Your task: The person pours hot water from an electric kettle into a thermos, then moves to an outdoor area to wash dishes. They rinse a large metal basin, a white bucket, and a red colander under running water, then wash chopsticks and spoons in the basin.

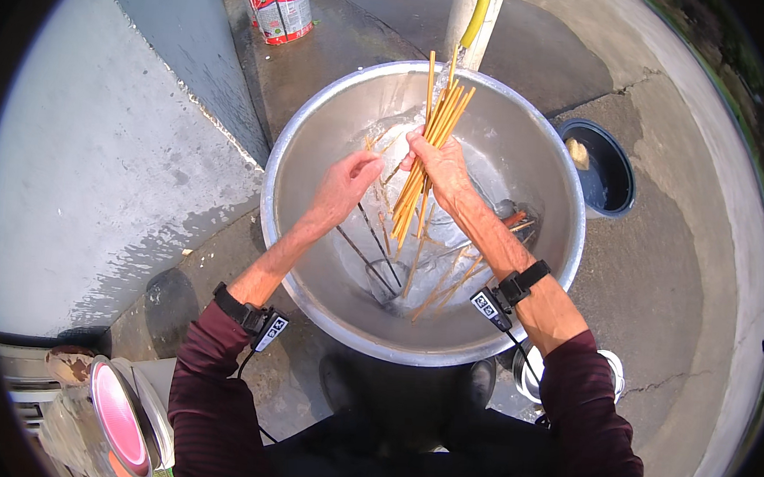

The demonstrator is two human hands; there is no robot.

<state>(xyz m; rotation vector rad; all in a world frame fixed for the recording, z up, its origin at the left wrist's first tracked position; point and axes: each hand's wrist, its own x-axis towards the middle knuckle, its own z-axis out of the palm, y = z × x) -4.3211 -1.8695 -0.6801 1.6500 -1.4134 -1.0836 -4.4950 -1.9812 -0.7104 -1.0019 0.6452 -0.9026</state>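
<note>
My right hand (444, 165) grips a bundle of thin yellow-brown wooden sticks (436, 127) above a wide metal basin (311, 113). My left hand (349, 181) hovers over the basin's left side with its fingers curled. Thin sticks show close to its fingertips, but whether it pinches one is unclear. Below that hand, two dark thin rods (379, 246) slant down into the water (386, 271). More loose sticks (455, 282) lie in the basin's lower part. A reddish-brown piece (514, 218) and dark items rest near the right wall, partly behind my forearm.
A yellow hose (478, 15) pours water into the basin beside a white pipe (457, 20). A dark tub (606, 167) with a sponge (577, 153) stands right. Red-and-white buckets (281, 9) stand back left; a pale wall (137, 158) borders the left. A pink-lined bowl (121, 413) lies lower left.
</note>
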